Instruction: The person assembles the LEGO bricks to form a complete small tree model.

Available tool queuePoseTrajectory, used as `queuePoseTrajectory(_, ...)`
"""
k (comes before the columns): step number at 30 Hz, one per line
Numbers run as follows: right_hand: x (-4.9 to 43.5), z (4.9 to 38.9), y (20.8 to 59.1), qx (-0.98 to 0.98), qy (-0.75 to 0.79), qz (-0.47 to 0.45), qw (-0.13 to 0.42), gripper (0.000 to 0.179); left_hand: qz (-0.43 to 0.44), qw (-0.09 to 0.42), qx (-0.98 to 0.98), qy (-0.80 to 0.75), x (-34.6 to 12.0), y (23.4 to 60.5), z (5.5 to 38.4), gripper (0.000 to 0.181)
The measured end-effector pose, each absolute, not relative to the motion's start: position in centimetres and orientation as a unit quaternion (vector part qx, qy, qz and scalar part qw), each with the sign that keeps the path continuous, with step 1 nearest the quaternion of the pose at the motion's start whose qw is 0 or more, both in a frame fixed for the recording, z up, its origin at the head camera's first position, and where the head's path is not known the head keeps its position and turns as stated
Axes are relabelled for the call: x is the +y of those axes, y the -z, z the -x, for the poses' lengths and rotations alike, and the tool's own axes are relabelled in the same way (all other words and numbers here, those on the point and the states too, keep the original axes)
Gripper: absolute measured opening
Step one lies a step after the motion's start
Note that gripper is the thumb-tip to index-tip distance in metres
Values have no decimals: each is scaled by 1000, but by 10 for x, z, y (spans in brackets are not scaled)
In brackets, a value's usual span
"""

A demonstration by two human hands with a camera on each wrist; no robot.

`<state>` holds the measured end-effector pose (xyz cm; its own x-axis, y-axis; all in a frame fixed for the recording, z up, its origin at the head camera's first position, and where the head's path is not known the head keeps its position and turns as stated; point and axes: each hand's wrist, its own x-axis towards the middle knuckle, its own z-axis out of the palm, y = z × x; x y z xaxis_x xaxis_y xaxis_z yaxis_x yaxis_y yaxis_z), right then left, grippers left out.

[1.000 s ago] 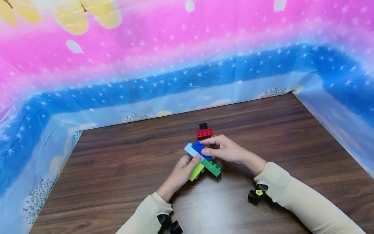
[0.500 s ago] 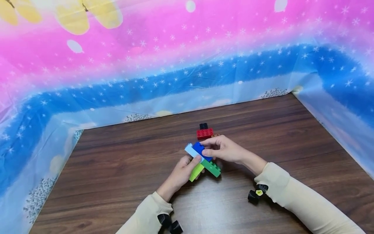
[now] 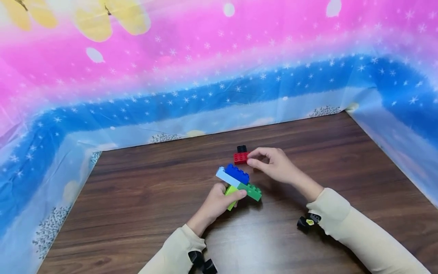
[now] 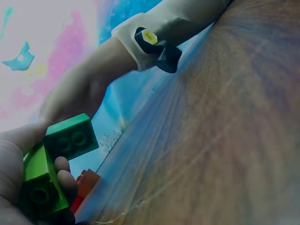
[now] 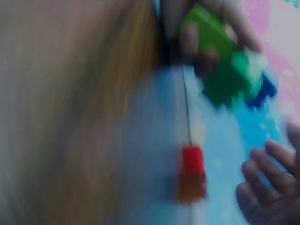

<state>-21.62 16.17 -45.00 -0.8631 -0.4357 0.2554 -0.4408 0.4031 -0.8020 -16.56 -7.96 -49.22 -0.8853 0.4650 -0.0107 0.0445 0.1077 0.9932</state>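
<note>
So the surface here is a dark brown wood-grain tabletop (image 3: pixel 147 213), kinda glossy, with a big pale glare patch near the front edge of the shot. A printed cloth (image 3: pixel 191 53) closes it in at the back and down both sides: hot pink up top, a blue band full of white snowflakes, then a pale strip with little speckly bushes right where it meets the wood. Yellow petal-ish shapes sit in the top left, and there are creases at the far corners.

The left grip (image 3: pixel 216 201) is holding a joined bunch of toy bricks at a tilt, thumb across the front. In that bunch: a lime brick (image 3: pixel 230 190) under the thumb, a green brick (image 3: pixel 250 192) sticking out to the right, a light blue brick (image 3: pixel 227 177) angling up left, and a dark blue brick (image 3: pixel 237 174) on top with its studs showing.

The right grip (image 3: pixel 275 166) has nothing in it, fingers loosely bent. From the head view the fingertips overlap the end of the red brick (image 3: pixel 240 157), but the right wrist view, blurry as it is, has them apart. An orange brick (image 5: pixel 192 187) sits against the red one, and a black brick (image 3: pixel 241 148) is just behind it. Both sleeves (image 3: pixel 362 228) are cream.
</note>
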Motion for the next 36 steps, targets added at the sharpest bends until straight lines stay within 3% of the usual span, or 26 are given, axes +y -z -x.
queuePoseTrajectory(5, 174, 221, 447, -900, -337, -276, 9, 29, -167, 173, 732, -638, -79, 491, 166, 28)
queuePoseTrajectory(11, 179, 225, 456, -918, -257, -298, -40, 41, -158, 169, 729, -644, -79, 491, 165, 27)
queuePoseTrajectory(15, 179, 226, 458, -911, -264, -313, -40, 25, -160, 172, 730, -642, -79, 490, 166, 23)
queuePoseTrajectory(19, 178, 223, 455, -910, -265, -316, -49, 29, -163, 173, 729, -642, -80, 488, 165, 25)
queuePoseTrajectory(26, 177, 224, 452, -873, -349, -325, -98, 19, -148, 163, 732, -644, -79, 488, 165, 25)
queuePoseTrajectory(32, 179, 222, 443, -813, -445, -332, -176, 43, -140, 157, 728, -653, -79, 489, 166, 26)
queuePoseTrajectory(36, 179, 221, 441, -788, -467, -344, -206, 39, -134, 151, 727, -657, -78, 489, 166, 27)
